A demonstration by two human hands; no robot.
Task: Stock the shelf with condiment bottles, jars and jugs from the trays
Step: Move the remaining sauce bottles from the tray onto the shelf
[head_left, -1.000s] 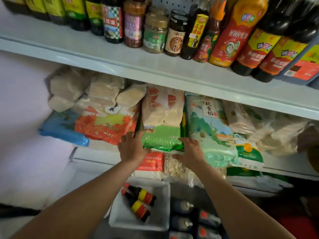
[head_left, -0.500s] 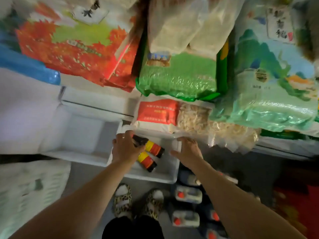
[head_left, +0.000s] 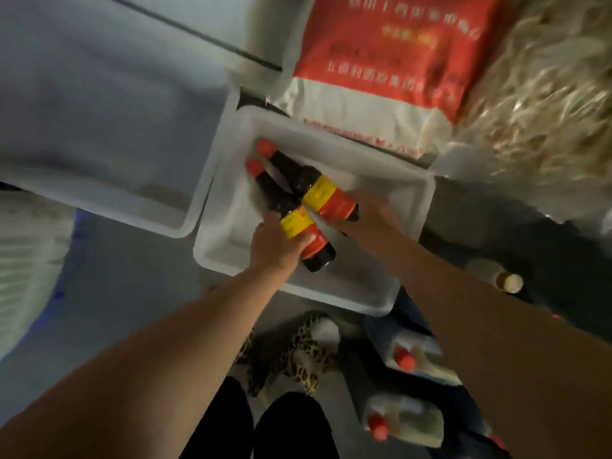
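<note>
Two dark sauce bottles with red caps and yellow-and-red labels lie side by side in a white tray (head_left: 412, 233) on the floor. My left hand (head_left: 275, 248) wraps around the label of the nearer bottle (head_left: 273, 193), thumb across it. My right hand (head_left: 371, 215) is at the base end of the farther bottle (head_left: 319, 190) and touches it. Motion blur hides whether its fingers have closed around that bottle.
An empty white tray (head_left: 185, 226) sits to the left. A red-and-white bag (head_left: 381, 61) and a noodle pack (head_left: 546, 94) overhang from the low shelf. White jugs with red caps (head_left: 405, 422) and a beige-capped bottle (head_left: 510, 282) stand at the right. Leopard-print slippers (head_left: 308, 354) are below.
My view has dropped from the shelves to the floor tray. Both hands have come down from the green bag to the two bottles, and the left has taken hold of the nearer one.
</note>
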